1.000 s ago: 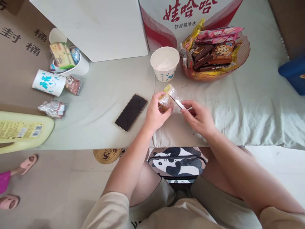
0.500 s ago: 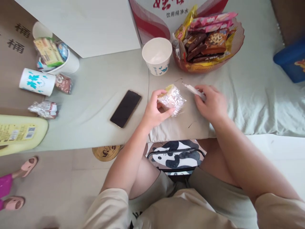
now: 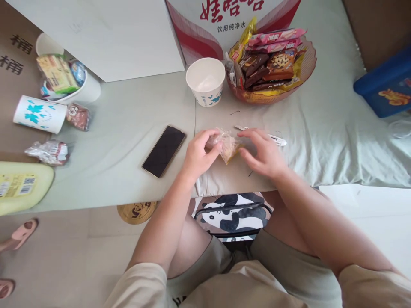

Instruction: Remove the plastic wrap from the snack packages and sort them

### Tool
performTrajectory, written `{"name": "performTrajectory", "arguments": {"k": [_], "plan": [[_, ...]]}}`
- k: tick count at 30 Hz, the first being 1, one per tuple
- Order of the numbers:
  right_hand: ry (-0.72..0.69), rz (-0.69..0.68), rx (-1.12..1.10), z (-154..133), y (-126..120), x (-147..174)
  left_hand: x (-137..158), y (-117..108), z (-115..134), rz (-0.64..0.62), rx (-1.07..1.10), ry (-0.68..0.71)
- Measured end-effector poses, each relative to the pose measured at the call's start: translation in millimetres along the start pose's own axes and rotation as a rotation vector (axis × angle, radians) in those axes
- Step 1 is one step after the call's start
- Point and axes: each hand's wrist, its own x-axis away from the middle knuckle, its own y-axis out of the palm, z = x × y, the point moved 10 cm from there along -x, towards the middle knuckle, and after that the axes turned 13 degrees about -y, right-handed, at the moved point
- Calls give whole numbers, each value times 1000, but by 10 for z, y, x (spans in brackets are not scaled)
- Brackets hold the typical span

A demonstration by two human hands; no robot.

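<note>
My left hand (image 3: 202, 152) grips a small snack in crinkled clear plastic wrap (image 3: 226, 147), thumb and fingers closed on its left side. Some yellow shows at the wrap's lower right edge. Just to the right, my right hand (image 3: 261, 154) is open, thumb and fingers apart, its tips close to the wrap; whether they touch it I cannot tell. Partly behind that hand, a white utility knife (image 3: 278, 140) lies on the cloth. A white paper bowl (image 3: 205, 81) with blue leaf prints stands beyond my hands.
A glass bowl of packaged snacks (image 3: 272, 97) stands behind on the right. A black phone (image 3: 164, 150) lies to the left. Further left are a tipped paper cup (image 3: 40, 114), a wrapped snack (image 3: 78, 116) and a yellow jug (image 3: 25, 186). Another person's sandalled foot (image 3: 24, 234) shows below.
My right hand has let go of the utility knife, which now lies on the cloth, and has moved left towards the wrapped snack. My left hand has turned the snack over. The view has shifted slightly.
</note>
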Motion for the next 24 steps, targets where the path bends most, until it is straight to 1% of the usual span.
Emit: {"name": "performTrajectory", "arguments": {"k": [2,4,7,9,10,14,17,19,22,24], "plan": [[-19,-52,-43,-46,112,2,-37,-88,-138,63,147,-126],[-15,-78,-62,-58,176,8,-61,-171,-295,122,348,-258],[-19,-55,-83,-68,166,2,-67,-209,-500,157,640,-449],[-25,-16,-92,-70,116,-10,-55,-227,-573,176,736,-537],[-14,4,-88,-56,89,-12,-50,-245,-588,187,753,-560],[71,81,-63,34,-3,2,-41,-344,-579,238,736,-561],[81,131,-54,61,-89,10,-41,-444,-580,301,690,-545],[92,184,-20,106,-197,29,-45,-525,-602,351,648,-531],[188,279,60,284,-393,113,-49,-644,-685,414,505,-527],[275,328,89,423,-485,192,-57,-681,-748,411,351,-531]]}}
